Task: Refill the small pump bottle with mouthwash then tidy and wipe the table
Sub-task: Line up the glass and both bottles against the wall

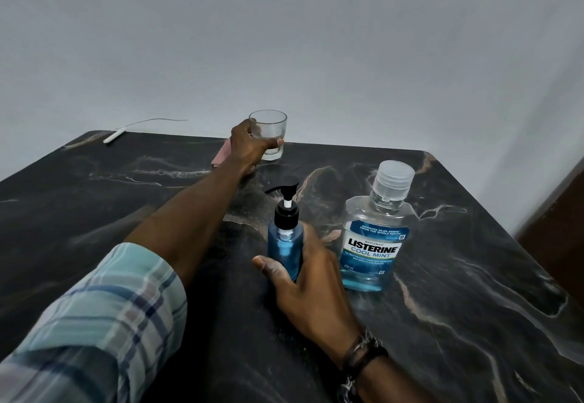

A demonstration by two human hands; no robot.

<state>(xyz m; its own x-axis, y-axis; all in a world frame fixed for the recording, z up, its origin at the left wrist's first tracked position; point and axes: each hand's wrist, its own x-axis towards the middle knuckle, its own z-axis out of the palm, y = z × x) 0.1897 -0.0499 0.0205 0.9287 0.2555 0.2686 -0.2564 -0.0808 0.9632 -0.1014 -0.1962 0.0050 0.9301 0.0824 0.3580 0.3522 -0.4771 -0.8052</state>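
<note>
Head view showed a dark marbled tabletop (458,276) against a pale wall (316,39). Toward its right edge stood the mouthwash bottle (373,238), upright, capped, blue liquid low inside it. Just beside that, nearer the middle, the small pump bottle (285,244) stood upright and mostly full of blue liquid, its black pump in place. The right hand (311,279) was wrapped around its lower body, a bracelet (360,358) on the wrist. The left hand (249,145), reaching from a plaid sleeve (94,323), grasped a clear glass (270,133) near the far edge. A pink cloth (221,156) lay partly hidden behind that hand. At the far left corner lay a thin white stick (114,136) with a wire.
</note>
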